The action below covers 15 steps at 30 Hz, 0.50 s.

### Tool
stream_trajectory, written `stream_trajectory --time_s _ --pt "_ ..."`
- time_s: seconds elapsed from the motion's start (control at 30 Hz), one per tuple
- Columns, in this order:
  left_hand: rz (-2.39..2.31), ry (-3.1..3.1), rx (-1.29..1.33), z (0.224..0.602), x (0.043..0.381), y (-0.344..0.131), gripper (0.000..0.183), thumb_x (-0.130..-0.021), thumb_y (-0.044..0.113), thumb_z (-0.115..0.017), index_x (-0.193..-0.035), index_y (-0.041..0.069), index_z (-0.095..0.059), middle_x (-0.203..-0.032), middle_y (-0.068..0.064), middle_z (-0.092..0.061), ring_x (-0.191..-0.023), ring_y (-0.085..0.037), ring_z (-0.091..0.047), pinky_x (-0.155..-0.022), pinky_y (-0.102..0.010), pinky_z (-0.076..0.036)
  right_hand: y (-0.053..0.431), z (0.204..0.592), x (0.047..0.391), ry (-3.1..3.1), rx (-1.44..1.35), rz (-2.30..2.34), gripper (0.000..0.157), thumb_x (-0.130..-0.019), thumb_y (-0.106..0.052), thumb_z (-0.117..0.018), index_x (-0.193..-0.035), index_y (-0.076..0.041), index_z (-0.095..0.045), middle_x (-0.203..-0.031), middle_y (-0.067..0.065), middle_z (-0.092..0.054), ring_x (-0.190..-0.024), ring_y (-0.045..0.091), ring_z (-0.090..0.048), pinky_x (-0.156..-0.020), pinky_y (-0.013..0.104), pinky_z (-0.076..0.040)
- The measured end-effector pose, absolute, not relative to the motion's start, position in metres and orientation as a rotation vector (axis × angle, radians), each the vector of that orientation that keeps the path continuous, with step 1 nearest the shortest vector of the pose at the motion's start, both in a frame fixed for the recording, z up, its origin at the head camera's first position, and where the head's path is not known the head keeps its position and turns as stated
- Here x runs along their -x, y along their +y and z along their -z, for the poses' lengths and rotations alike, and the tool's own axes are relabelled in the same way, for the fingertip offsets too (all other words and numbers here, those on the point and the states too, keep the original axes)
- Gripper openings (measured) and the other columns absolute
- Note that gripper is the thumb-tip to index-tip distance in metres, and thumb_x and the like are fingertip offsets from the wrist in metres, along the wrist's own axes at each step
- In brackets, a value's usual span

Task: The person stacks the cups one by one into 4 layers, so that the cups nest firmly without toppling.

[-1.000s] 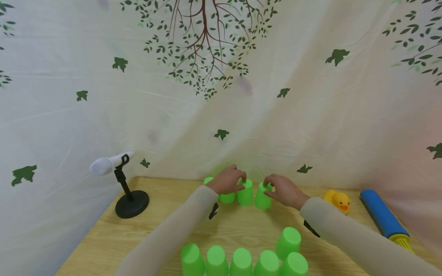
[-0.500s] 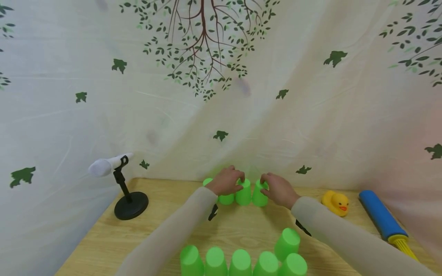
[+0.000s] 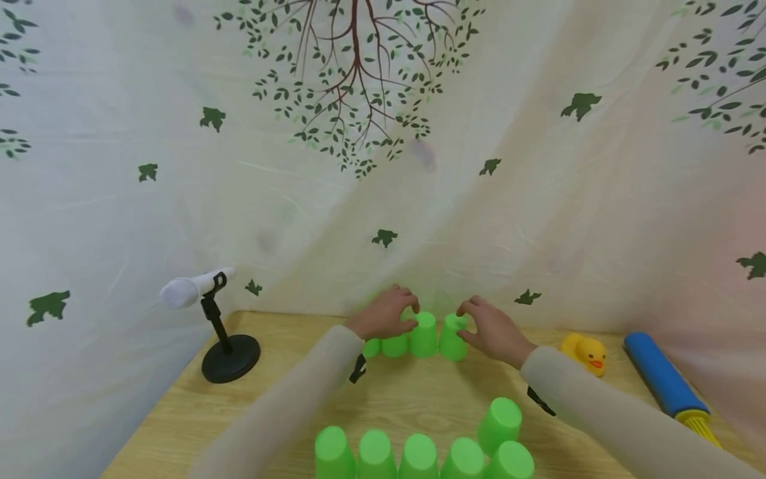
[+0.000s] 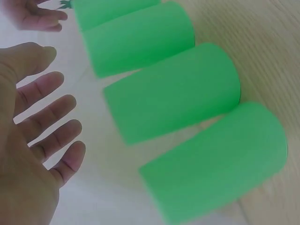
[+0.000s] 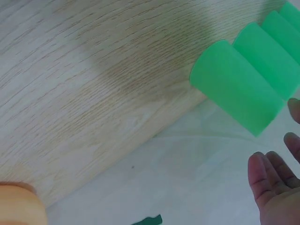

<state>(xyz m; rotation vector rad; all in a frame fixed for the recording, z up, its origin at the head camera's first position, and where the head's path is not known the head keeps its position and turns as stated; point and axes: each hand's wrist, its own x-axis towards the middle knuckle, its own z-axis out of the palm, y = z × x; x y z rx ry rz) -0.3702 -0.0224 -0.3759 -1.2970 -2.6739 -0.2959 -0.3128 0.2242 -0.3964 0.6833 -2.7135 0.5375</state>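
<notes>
Holds left hand (image 3: 383, 315) and right hand (image 3: 494, 332) relaxed and empty, just beside the far green cups (image 3: 423, 336). Upturned on the counter (image 3: 413, 392), wide-end down, probably for steadiness.

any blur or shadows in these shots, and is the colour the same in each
Head: broad, soft shadows slant across the curtain, and the cups look bright and flatly lit; left wrist: the cups are a duller green, the edges of their tops blurred; right wrist: soft shadow darkens the table near the cups, which look bluer than in the head view.
</notes>
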Motion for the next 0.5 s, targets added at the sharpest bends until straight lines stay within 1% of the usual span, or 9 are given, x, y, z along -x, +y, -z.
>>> stream_trajectory --time_s 0.13,0.27,0.37,0.5 --pt "0.335 -2.598 1.348 0.364 0.358 -0.043 0.019 -0.091 0.023 -0.063 -0.103 0.009 -0.065 -0.105 0.000 -0.059 -0.098 -0.019 -0.048 -0.086 -0.033 -0.041 0.234 0.390 0.301 -2.671 -0.726 -0.539 0.031 -0.083 -0.019 -0.075 -0.107 -0.006 -0.061 -0.106 0.004 -0.054 -0.091 0.022 -0.058 -0.076 0.040 -0.049" --pt "0.356 -2.526 1.394 0.355 0.340 -0.067 0.015 -0.090 0.023 -0.064 -0.101 0.011 -0.064 -0.103 0.002 -0.057 -0.095 -0.017 -0.047 -0.083 -0.033 -0.042 0.245 0.384 0.285 -2.651 -0.755 -0.527 0.028 -0.083 -0.024 -0.074 -0.105 -0.011 -0.062 -0.105 -0.001 -0.054 -0.091 0.017 -0.057 -0.078 0.038 -0.049" --pt "0.356 -2.481 1.431 0.352 0.324 -0.085 0.013 -0.089 0.022 -0.066 -0.099 0.013 -0.062 -0.103 0.003 -0.056 -0.095 -0.016 -0.046 -0.083 -0.032 -0.041 0.250 0.379 0.272 -2.641 -0.781 -0.518 0.025 -0.083 -0.023 -0.074 -0.103 -0.014 -0.062 -0.104 -0.004 -0.055 -0.092 0.015 -0.057 -0.079 0.037 -0.049" --pt "0.332 -2.462 1.496 0.354 0.301 -0.109 0.012 -0.091 0.026 -0.063 -0.099 0.017 -0.060 -0.102 0.006 -0.055 -0.096 -0.013 -0.045 -0.084 -0.031 -0.041 0.251 0.375 0.250 -2.619 -0.829 -0.483 0.026 -0.082 -0.023 -0.076 -0.103 -0.019 -0.061 -0.106 -0.008 -0.054 -0.093 0.012 -0.057 -0.078 0.033 -0.050"
